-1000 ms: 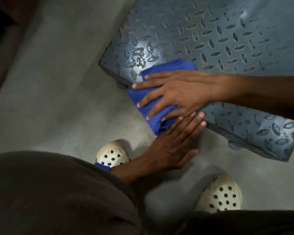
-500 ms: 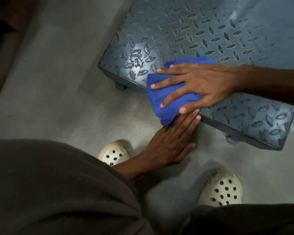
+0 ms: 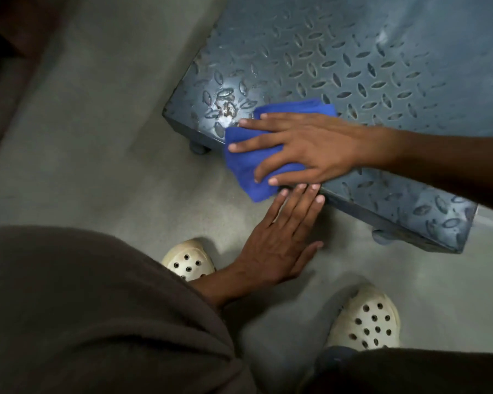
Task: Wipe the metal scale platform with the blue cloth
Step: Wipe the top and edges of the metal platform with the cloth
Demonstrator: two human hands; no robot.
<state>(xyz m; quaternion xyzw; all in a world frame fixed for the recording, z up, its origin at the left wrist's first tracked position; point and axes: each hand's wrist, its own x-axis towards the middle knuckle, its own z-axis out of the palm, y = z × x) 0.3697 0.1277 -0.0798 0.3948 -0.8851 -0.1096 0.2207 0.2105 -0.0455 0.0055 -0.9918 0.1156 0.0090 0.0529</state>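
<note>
The metal scale platform (image 3: 353, 66) is a grey-blue tread plate lying low on the floor, with a rusty, shiny patch (image 3: 225, 108) by its near-left corner. A folded blue cloth (image 3: 244, 169) lies on the platform's front edge just right of that patch and hangs over the rim. My right hand (image 3: 305, 146) reaches in from the right and presses flat on the cloth with its fingers spread. My left hand (image 3: 279, 243) is flat and holds nothing; its fingertips touch the platform's front side right below the cloth.
The grey concrete floor (image 3: 97, 166) surrounds the platform. My two cream perforated clogs (image 3: 190, 261) (image 3: 367, 322) stand close in front of it. Small round feet (image 3: 199, 147) carry the platform. A dark brown piece of furniture (image 3: 15, 38) fills the far left.
My right hand slid the cloth right along the front edge, then back left toward the rusty corner. My left hand stayed against the platform's front side.
</note>
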